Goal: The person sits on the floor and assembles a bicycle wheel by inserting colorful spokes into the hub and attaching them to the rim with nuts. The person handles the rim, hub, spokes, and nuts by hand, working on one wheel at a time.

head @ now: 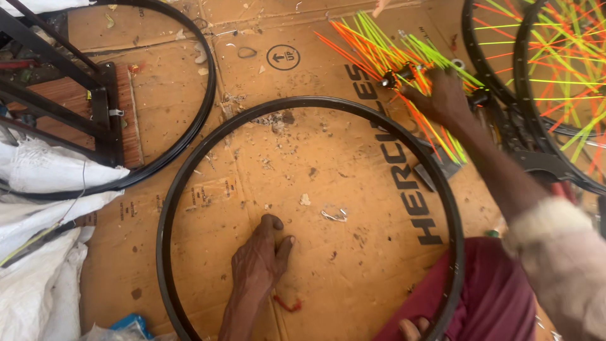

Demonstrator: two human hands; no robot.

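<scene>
Gripping a bundle of orange and green spokes with our right hand, we rest our left hand flat on the cardboard.

Our left fingers lie spread and hold nothing, inside a black wheel rim lying on the cardboard. Our right hand closes on the spokes just past the rim's far edge. A second rim lies to the left, spoked wheels to the right, white sacks near the left edge.
</scene>
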